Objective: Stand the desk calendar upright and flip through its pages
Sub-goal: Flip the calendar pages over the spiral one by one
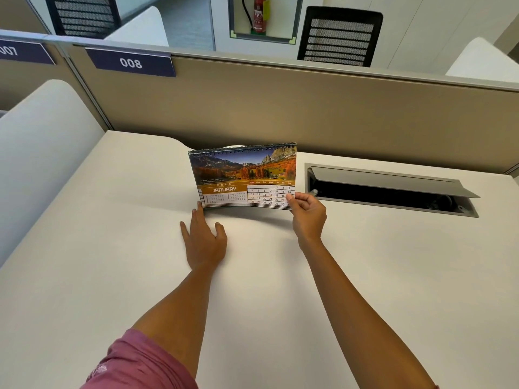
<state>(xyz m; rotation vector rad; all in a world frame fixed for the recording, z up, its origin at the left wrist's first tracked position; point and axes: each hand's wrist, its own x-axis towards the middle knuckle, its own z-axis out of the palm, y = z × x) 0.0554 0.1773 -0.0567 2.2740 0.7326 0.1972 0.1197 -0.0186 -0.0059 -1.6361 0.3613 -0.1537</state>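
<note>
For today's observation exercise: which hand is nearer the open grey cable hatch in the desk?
Right. The right hand pinches the calendar's corner just left of the cable hatch; the left hand rests flat farther left.

the desk calendar (243, 176) has glossy printed paper pages on a thin metal wire spiral binding. the surface (112, 276) looks smooth, matt off-white laminate. the cable hatch (393, 182) lid is brushed grey metal. the partition (280, 108) looks beige woven cloth.

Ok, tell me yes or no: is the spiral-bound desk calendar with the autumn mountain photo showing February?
No: the spiral-bound desk calendar shows JANUARY on its front page, whose lower corner the right hand pinches.
</note>
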